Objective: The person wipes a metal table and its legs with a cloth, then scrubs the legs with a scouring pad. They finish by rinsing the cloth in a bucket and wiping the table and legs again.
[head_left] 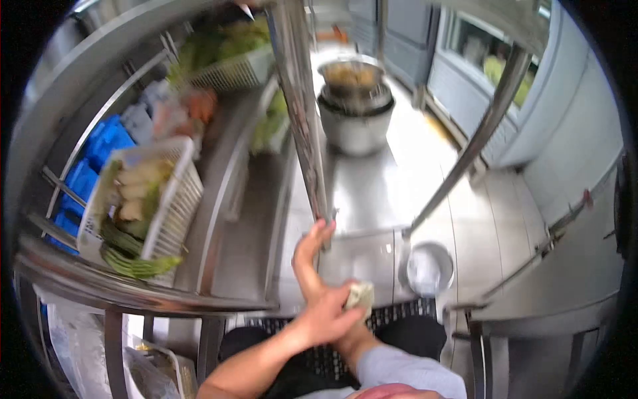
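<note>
My left hand is closed on a crumpled pale cloth, which pokes out past its fingers and thumb. It lies across my right forearm, near the wrist. My right arm passes beneath it, so my arms cross in front of me. My right hand points away from me with its fingers stretched out, the fingertips right at the lower end of an upright metal post. The covered part of my right wrist is hidden under my left hand.
On the metal rack at left stand a white basket of vegetables and another basket of greens. A large pot with a filled bowl on top stands ahead. A metal bucket sits on the tiled floor at right.
</note>
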{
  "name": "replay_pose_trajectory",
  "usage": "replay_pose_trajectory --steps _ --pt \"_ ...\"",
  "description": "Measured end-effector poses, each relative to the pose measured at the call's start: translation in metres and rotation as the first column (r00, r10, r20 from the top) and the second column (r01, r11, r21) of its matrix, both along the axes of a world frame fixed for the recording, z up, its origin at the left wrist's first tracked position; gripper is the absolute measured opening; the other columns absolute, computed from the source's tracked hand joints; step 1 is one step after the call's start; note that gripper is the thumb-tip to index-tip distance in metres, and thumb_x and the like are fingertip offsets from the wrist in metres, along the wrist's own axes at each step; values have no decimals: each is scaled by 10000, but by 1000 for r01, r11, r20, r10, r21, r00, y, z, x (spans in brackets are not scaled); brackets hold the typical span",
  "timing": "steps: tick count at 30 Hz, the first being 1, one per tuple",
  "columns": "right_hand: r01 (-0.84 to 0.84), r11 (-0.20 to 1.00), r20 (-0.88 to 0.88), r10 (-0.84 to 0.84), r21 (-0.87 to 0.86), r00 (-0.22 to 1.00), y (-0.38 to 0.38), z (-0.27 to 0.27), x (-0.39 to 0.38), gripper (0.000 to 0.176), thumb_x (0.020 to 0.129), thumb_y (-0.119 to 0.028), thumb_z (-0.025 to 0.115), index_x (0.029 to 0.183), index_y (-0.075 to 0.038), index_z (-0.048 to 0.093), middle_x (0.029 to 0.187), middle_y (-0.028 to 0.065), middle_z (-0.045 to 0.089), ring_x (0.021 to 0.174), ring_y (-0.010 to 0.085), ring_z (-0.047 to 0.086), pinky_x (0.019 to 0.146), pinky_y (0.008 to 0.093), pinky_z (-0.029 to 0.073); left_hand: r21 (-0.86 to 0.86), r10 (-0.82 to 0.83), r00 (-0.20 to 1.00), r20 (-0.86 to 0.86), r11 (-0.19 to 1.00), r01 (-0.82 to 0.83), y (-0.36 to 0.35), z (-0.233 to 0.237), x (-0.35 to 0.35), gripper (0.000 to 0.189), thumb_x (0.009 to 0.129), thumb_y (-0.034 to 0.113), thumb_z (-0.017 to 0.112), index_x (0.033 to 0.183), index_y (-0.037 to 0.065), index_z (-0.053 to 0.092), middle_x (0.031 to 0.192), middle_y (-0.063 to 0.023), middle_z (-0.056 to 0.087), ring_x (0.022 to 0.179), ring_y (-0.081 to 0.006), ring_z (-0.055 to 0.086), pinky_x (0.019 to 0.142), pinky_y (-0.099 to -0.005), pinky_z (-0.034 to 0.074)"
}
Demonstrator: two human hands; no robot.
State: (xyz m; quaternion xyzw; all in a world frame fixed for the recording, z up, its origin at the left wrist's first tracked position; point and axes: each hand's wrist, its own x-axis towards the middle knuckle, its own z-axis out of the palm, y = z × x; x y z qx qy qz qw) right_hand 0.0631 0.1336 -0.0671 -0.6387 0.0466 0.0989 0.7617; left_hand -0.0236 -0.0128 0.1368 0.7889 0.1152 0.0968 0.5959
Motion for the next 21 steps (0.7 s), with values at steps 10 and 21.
replay_pose_trajectory --steps 10,21 --pt "-92 901 -60 129 423 990 -31 -45 -2 810 999 -547 323 1516 21 64 1596 199 29 1480 297 13 1197 404 49 195 103 978 181 971 -139 0 -30 20 197 813 99 661 984 3 642 1118 -155 599 1179 -311 505 989 -380 391" --pt "-95 933 -535 280 347 797 -20 -117 62 753 985 -598 262 1422 15 252 1426 227 329 1310 284 336 1078 355 262 262 76 995 61 961 -90 10 -14 -3 210 829 119 638 1011 17 620 855 -152 651 799 -284 665 723 -367 510"
